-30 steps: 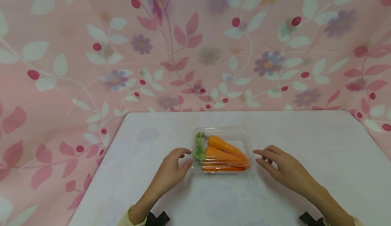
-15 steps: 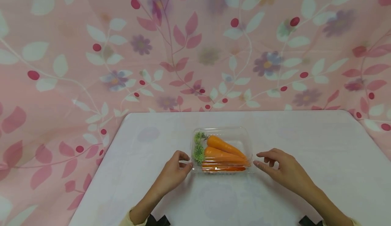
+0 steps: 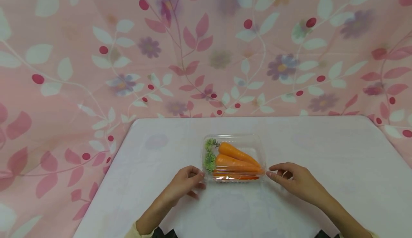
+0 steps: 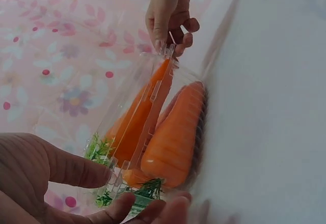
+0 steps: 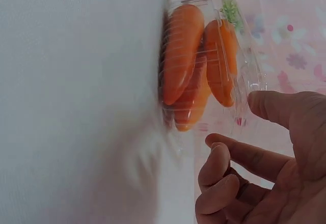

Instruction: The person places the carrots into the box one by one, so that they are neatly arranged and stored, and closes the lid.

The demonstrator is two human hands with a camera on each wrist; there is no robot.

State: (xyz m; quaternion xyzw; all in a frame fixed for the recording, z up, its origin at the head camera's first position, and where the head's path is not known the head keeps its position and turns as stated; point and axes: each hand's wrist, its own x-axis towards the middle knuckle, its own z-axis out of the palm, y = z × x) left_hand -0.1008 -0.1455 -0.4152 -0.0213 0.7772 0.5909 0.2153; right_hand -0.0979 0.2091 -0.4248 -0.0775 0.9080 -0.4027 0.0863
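A clear plastic clamshell container [image 3: 249, 141] lies on the table with its lid down. Several orange carrots [image 3: 238, 152] with green leafy tops [image 3: 210, 161] lie inside it. My left hand [image 3: 185, 184] is at the container's front left corner; in the left wrist view its thumb and index finger pinch the rim there. At the front right corner is my right hand [image 3: 297, 179], whose thumb touches the rim. In the right wrist view, the right hand's index finger [image 5: 244, 150] stands apart from the container. Other fingers of that hand are curled loosely.
A white cloth covers the table [image 3: 322, 138]. Behind it hangs a pink floral curtain [image 3: 199, 52]. Dark straps [image 3: 165, 233] show at both wrists by the pale sleeves.
Both hands have moved slightly nearer the front corners of the container. The left hand's lower fingers have spread out below it. The container and carrots have stayed in place.
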